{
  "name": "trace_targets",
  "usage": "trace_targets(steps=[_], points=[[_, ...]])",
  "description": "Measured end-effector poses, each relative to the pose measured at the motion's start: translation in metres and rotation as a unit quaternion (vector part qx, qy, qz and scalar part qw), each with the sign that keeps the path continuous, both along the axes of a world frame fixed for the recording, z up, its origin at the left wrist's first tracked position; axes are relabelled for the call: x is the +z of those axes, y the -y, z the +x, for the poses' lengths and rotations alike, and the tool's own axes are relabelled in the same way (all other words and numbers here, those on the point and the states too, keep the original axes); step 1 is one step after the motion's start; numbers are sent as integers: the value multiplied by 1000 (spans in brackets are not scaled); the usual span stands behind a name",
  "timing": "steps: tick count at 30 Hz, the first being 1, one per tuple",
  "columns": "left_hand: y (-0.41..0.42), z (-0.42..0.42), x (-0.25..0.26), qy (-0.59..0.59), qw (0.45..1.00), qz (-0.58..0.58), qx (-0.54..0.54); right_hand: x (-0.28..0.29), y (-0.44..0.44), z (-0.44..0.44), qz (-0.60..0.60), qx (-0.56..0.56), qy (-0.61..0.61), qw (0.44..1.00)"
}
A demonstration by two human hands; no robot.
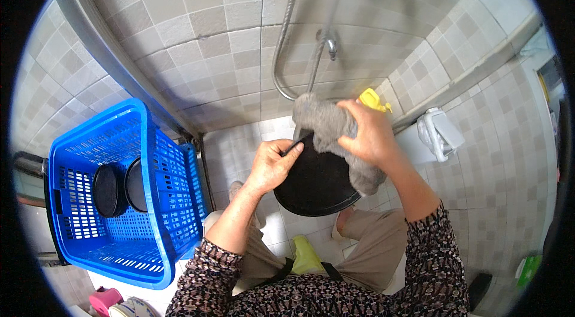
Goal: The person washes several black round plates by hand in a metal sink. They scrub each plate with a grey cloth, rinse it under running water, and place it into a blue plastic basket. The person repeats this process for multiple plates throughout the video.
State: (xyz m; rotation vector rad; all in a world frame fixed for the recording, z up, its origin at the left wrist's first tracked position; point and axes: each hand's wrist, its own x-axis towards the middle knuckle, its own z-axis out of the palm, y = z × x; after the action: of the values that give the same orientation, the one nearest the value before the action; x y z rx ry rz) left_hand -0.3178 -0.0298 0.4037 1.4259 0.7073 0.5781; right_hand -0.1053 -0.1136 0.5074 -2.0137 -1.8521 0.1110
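My left hand (272, 166) grips the rim of a round, shallow black tray (314, 182), thumb on top of the edge. The tray is held tilted in front of my knees, above the tiled floor. My right hand (375, 133) clutches a bunched grey fluffy cloth (325, 119). This cloth lies across the tray's upper right side and hangs past its edge, hiding that part of the rim. Whether the cloth presses on the tray surface cannot be told.
A blue plastic basket (167, 267) at my left holds several round black trays (107, 191). Ahead, a metal shower hose (276, 61) hangs by a wall tap (332, 47). A yellow plastic container (370, 98) and a lined white bin (451, 133) stand to the right.
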Motion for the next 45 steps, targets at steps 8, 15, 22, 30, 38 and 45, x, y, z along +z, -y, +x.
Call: trace_targets(steps=[8, 15, 22, 30, 38, 45], points=[[-23, 4, -38, 89, 965, -122, 215, -6, 23, 29, 87, -150, -16, 985], [-9, 10, -38, 107, 956, -106, 251, -61, -40, -72, 57, 92, 277, 955], [-19, -11, -23, 89, 941, 34, 324, -96, -33, 0, -87, 14, 405, 910], [-21, 1, -23, 71, 928, 60, 362, -119, 24, -78, -281, 37, -120, 951], [-45, -9, -23, 248, 839, -297, 382, -125, 107, -11, -1, -257, -794, 551], [-23, -3, -19, 203, 911, -340, 113, -145, 77, -77, -9, -177, -966, 190]])
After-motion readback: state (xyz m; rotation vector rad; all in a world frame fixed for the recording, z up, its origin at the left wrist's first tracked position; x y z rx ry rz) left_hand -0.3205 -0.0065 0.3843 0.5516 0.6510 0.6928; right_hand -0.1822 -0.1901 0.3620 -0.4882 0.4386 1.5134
